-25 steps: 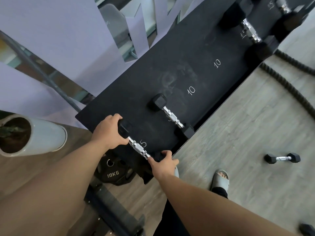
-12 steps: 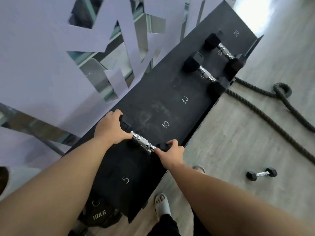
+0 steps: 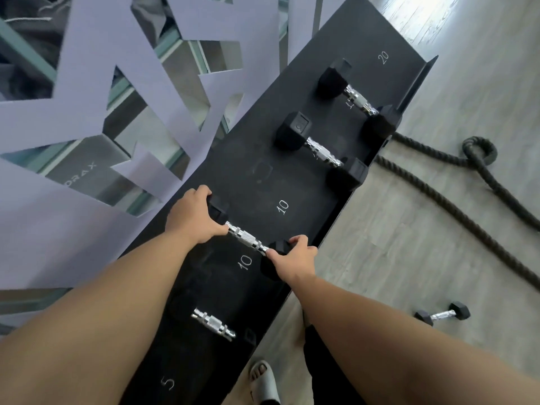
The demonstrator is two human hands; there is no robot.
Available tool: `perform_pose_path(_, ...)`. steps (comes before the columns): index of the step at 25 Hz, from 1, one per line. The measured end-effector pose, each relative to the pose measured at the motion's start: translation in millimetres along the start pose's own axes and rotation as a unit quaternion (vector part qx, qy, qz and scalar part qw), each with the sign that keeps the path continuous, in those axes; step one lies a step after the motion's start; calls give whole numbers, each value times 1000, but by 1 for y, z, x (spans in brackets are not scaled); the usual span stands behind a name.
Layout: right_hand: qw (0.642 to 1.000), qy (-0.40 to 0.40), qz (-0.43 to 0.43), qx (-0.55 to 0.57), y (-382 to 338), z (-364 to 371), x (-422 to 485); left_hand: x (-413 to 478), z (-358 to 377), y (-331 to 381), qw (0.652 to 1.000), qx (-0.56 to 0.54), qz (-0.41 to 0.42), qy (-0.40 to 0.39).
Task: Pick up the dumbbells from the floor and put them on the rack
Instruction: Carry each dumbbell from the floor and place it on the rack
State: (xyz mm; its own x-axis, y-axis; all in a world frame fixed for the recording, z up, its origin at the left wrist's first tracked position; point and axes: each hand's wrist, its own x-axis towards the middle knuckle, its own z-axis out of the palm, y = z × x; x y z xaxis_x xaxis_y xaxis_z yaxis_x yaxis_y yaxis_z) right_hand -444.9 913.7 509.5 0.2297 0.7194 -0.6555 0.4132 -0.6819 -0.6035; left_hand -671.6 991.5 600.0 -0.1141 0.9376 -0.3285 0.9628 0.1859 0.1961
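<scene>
Left hand (image 3: 191, 219) and right hand (image 3: 295, 257), fingers closed on the two ends of a dumbbell (image 3: 247, 239), across the rack (image 3: 263, 182) between its "10" marks. Bare rack beyond. Another dumbbell (image 3: 442, 314) on the floor (image 3: 409, 229).

Four dumbbells (image 3: 247, 240) sit on one black rack (image 3: 306, 182), and a fifth lies on the floor (image 3: 409, 229). Two hands (image 3: 193, 220) are visible. One rope (image 3: 455, 197) trails past the rack's far corner.

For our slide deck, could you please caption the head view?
Both hands, left and right, hold a dumbbell by its ends over the rack.
</scene>
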Motion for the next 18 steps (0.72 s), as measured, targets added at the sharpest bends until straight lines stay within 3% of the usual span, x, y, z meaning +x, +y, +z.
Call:
perform_pose_path(11,996,40,77,-17,-9,-57,104,99,32,106,999,4,11,-32)
perform_pose_path(15,985,24,173,-17,-8,-62,114,100,52,117,998,1,11,-66)
perform_pose_path(18,984,21,165,-57,-14,-65,113,91,45,112,997,-29,38,-65)
